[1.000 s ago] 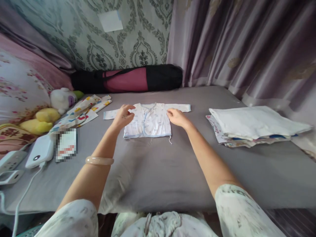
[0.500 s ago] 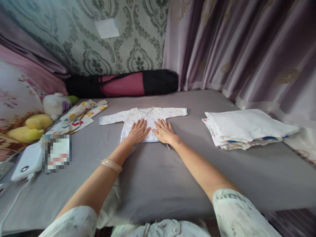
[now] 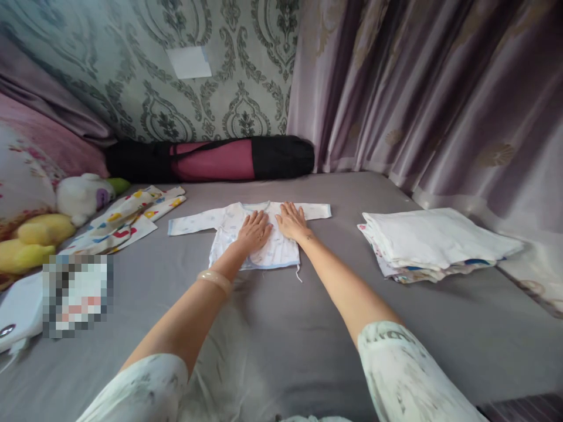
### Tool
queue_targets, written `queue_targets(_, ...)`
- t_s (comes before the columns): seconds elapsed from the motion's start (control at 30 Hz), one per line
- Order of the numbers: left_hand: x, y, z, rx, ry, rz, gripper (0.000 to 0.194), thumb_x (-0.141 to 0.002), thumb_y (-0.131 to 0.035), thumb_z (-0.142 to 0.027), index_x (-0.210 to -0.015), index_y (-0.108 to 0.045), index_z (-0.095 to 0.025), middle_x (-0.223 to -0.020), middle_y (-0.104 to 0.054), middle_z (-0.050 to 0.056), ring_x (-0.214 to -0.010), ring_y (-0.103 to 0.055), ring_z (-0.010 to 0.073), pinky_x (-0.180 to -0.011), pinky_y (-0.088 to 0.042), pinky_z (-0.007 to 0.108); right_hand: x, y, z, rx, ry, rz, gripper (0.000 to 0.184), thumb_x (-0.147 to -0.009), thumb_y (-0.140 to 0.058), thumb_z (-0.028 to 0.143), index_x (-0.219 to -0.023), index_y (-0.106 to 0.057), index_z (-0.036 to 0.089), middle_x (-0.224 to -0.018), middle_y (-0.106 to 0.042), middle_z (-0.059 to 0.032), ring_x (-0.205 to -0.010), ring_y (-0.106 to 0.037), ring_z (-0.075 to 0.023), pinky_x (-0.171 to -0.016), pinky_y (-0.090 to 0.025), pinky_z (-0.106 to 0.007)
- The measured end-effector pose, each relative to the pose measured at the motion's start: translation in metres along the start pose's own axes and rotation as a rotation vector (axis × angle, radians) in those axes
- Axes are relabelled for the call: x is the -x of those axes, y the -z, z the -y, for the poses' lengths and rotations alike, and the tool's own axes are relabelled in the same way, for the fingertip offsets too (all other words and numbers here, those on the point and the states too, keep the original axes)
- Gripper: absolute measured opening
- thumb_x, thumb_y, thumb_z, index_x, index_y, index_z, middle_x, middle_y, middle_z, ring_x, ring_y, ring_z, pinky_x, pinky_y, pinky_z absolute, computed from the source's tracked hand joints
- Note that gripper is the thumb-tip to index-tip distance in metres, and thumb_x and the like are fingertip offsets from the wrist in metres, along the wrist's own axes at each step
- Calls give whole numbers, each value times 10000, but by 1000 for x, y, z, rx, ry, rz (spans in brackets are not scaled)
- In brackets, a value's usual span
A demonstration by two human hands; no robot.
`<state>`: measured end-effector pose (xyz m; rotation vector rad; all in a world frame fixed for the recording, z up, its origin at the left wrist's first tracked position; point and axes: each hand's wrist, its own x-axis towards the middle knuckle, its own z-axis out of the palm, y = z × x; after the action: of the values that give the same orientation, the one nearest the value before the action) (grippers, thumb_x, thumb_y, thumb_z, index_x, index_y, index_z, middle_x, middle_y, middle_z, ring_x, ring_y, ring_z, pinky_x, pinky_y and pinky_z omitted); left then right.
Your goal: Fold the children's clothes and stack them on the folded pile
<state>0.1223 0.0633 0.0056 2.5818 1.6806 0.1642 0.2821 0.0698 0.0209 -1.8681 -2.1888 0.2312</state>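
A small white baby shirt [image 3: 226, 234] with pale blue trim lies spread on the grey bed sheet [image 3: 334, 328], both long sleeves stretched out sideways. My left hand [image 3: 255, 230] rests flat on the middle of its chest, fingers extended and pointing away from me. On the right shoulder of the shirt lies my right hand [image 3: 291, 221], also flat, with its fingers stretched. Neither hand grips the cloth. A thin white tie dangles from the shirt's lower right corner onto the sheet.
A stack of folded white clothes [image 3: 440, 237] sits at the right. Patterned cloth [image 3: 132, 217], plush toys [image 3: 81, 196] and a white power bank [image 3: 21, 308] with a cable are on the left. A black and maroon long bag [image 3: 215, 159] lies along the wall.
My right hand has slid up from the shirt's lower right part to its shoulder, uncovering the hem. My left hand stays on the chest. The view has tilted slightly upward.
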Motion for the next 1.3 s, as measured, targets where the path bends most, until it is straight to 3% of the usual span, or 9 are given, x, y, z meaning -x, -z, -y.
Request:
queue_targets(0.3, 1, -9, 3, 5, 33, 4, 631, -967, -220, -490, -1489, -306, -146, -1574, -246, 130, -1458, -171, 309, -1162, -168, 485, -5, -13, -5, -35, -53, 46, 571, -993, -263, 401, -1490, -297, 123, -1584, -219, -108, -1457, -148, -271, -1164, -83, -496)
queue_targets(0.43, 1, -10, 2, -6, 17, -10, 630, -968, -213, -482, -1479, -326, -130, -1564, -269, 140, -1448, -201, 321, -1156, -181, 488, -21, 7, -15, -135, -68, 118, 498, -975, -331, 371, -1424, -420, 175, -1511, -391, -99, -1389, -337, -238, -1121, -252, -414)
queue_targets(0.57, 2, -11, 2, -23, 17, -29, 623, -967, -219, -467, -1474, -330, -122, -1556, -286, 153, -1443, -214, 325, -1152, -183, 491, -29, 27, -39, -164, -342, -87, 405, -961, -347, 276, -1304, -548, 197, -1293, -606, -110, -1220, -523, -239, -1005, -375, -387)
queue_targets(0.67, 1, -13, 3, -15, 23, -24, 616, -964, -226, -474, -1478, -324, -149, -1559, -283, 142, -1444, -205, 335, -1147, -184, 502, -22, 31, -61, -97, -579, -286, 379, -923, -387, 212, -1233, -600, 161, -1269, -589, -164, -1228, -483, -303, -981, -365, -456)
queue_targets(0.77, 0, -11, 3, -7, 40, 21, 611, -961, -240, -479, -1484, -310, -171, -1571, -256, 133, -1444, -188, 359, -1134, -178, 544, -12, 27, -79, -61, -710, -336, 368, -886, -419, 175, -1185, -628, 128, -1257, -566, -204, -1232, -445, -346, -958, -360, -479)
queue_targets(0.87, -3, -2, 1, -15, 42, 65, 590, -956, -276, -481, -1461, -349, -185, -1566, -269, 132, -1438, -182, 380, -1117, -166, 586, -8, 25, -91, -43, -759, -332, 377, -872, -436, 167, -1192, -620, 90, -1265, -545, -224, -1215, -445, -356, -949, -363, -468)
queue_targets(1.03, -22, 17, -8, -35, 6, -15, 465, -958, -319, -450, -1196, -594, -160, -1344, -525, 162, -1326, -354, 361, -1063, -264, 550, -12, 29, -98, -82, -803, -295, 381, -876, -465, 219, -1202, -618, 93, -1275, -542, -236, -1214, -460, -358, -961, -350, -476)
queue_targets(1.17, -42, 20, -15, 37, -125, -3, 348, -943, -376, -317, -1220, -564, -223, -1355, -524, 103, -1241, -430, 290, -989, -371, 465, -14, 30, -100, -125, -824, -282, 371, -863, -483, 239, -1178, -643, 126, -1254, -571, -220, -1209, -484, -350, -972, -346, -487)
queue_targets(1.3, -57, 10, -17, 117, -197, 13, 406, -946, -379, -366, -1316, -495, -246, -1432, -461, 85, -1277, -402, 286, -1006, -366, 459, -15, 31, -106, -178, -828, -303, 358, -826, -505, 219, -1137, -668, 147, -1249, -587, -208, -1216, -493, -351, -975, -364, -492)
